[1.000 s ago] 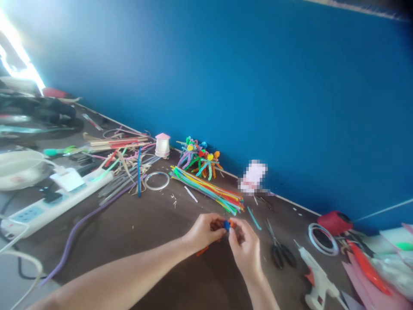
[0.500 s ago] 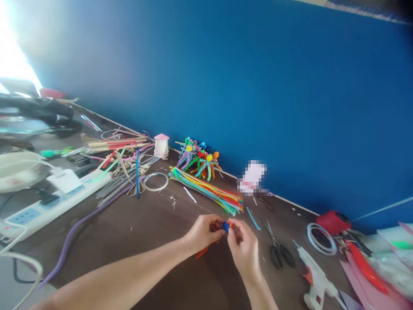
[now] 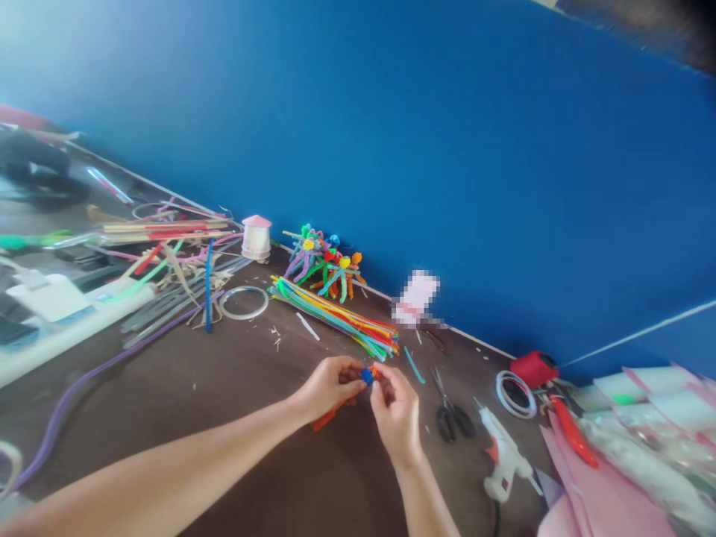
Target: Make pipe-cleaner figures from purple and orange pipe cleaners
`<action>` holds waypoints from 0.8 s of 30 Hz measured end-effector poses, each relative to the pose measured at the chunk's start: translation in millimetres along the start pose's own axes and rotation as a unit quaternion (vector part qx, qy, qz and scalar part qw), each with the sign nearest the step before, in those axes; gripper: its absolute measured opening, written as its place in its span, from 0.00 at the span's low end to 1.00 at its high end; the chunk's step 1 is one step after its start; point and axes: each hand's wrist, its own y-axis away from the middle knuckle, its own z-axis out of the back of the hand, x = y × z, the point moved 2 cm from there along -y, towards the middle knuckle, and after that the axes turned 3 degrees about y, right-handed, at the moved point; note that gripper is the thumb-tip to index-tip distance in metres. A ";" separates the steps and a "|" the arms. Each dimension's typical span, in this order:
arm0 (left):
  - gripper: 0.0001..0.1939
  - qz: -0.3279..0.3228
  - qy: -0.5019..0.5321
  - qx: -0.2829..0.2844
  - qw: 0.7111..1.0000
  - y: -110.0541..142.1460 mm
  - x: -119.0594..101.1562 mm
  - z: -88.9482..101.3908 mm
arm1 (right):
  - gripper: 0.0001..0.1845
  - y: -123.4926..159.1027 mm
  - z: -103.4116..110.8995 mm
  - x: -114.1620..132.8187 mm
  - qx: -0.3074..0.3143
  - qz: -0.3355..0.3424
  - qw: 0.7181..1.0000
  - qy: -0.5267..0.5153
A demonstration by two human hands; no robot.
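Note:
Fingertips of my left hand [image 3: 331,386] and my right hand [image 3: 397,412] meet over the dark table, pinching a small pipe-cleaner figure. Its blue knot [image 3: 368,375] shows between the fingertips, with a bit of orange beside the right ones. Orange pipe-cleaner legs [image 3: 325,421] hang below my left hand; my fingers hide the rest. Just beyond my hands lies a bundle of coloured pipe cleaners [image 3: 338,317]. Behind it, several bright pipe-cleaner figures [image 3: 330,267] stand close to the wall.
Right of my hands lie black-handled scissors [image 3: 454,421], a white glue gun [image 3: 506,455] and a ring of tape [image 3: 515,394]. Pink sheets [image 3: 593,477] are at the right edge. To the left are a power strip [image 3: 83,321], a purple pipe cleaner [image 3: 72,399] and a metal ring [image 3: 245,303].
The view has turned to the right, so everything sits further left in the picture. Both hands keep their pinch on the figure, and more of its orange legs shows.

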 end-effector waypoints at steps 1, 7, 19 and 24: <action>0.18 -0.003 -0.001 0.000 1.000 0.1 0.1 0.3 | 0.15 -0.3 0.4 0.7 0.002 0.002 1.000 0.007; 0.16 -0.011 -0.028 0.006 1.000 -1.5 3.2 1.5 | 0.14 -2.3 4.6 6.2 0.012 0.024 0.999 0.047; 0.15 -0.022 -0.057 0.009 0.998 -0.8 2.4 1.3 | 0.13 -1.4 2.9 3.0 0.006 0.009 0.999 0.039; 0.15 -0.015 -0.052 0.009 0.998 -0.5 2.4 1.1 | 0.13 -1.4 2.3 2.5 0.006 0.003 1.000 0.030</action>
